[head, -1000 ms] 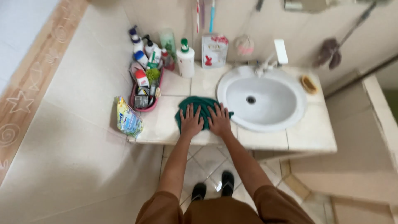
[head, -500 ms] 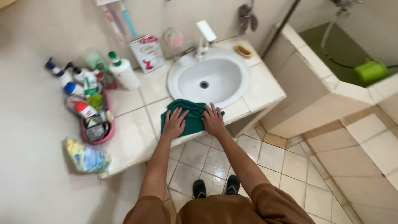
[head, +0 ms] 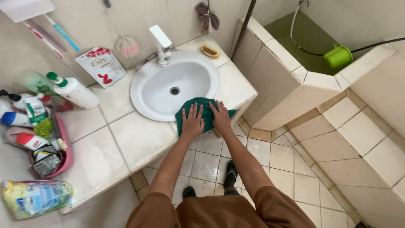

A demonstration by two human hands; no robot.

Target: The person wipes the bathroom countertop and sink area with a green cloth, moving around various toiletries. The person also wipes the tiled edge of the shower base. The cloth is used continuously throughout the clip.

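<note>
A dark green cloth [head: 205, 110] lies on the front edge of the tiled counter [head: 126, 139], just below the rim of the white sink [head: 175, 86]. My left hand [head: 193, 122] presses flat on the cloth's left part, fingers spread. Beside it, my right hand [head: 220, 117] lies flat on the right part of the cloth. Both palms face down on the cloth. The cloth's right corner hangs over the counter edge.
A white faucet [head: 160, 44] stands behind the basin and a soap dish [head: 209, 51] sits at its right. A white pump bottle [head: 76, 90], a pink basket of toiletries [head: 46, 150] and a plastic packet [head: 36, 197] crowd the left. A tiled water tank with a green scoop [head: 337, 55] is at right.
Both hands have slid the cloth rightward along the counter's front edge, from left of the sink to directly in front of it. The view has swung right.
</note>
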